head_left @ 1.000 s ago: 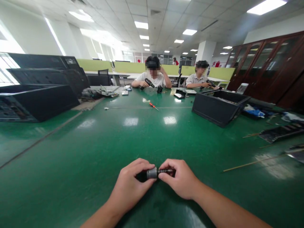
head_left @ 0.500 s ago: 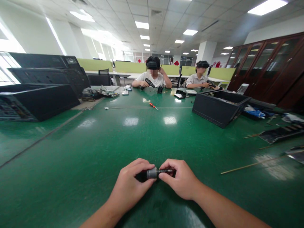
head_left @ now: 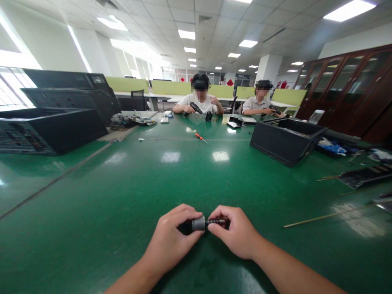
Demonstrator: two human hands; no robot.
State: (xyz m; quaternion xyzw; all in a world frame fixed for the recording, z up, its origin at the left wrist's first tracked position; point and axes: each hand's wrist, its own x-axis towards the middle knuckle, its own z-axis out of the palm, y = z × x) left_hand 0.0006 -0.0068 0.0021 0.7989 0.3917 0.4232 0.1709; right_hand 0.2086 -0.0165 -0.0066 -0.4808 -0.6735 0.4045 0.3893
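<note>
Low in the middle of the view, my left hand (head_left: 174, 232) is closed around a small grey cylinder (head_left: 199, 223) that looks like a motor, thumb below and fingers above. From the cylinder's right end a dark ridged shaft (head_left: 216, 221) sticks out sideways. My right hand (head_left: 234, 230) pinches this shaft between thumb and fingers, and its far end is partly hidden in the palm. Both hands are low over the green table (head_left: 147, 179), with the part lying level between them.
An orange-handled screwdriver (head_left: 200, 137) lies ahead. Black computer cases (head_left: 288, 141) stand at right and, stacked, at left (head_left: 76, 126). A thin stick (head_left: 312, 220) lies right of my hands. Across the table sit two people (head_left: 200, 98), each holding a power drill (head_left: 196, 108).
The view has shifted slightly. My hands keep the same grip on the cylinder and shaft. The person opposite has lowered a raised hand from beside the head.
</note>
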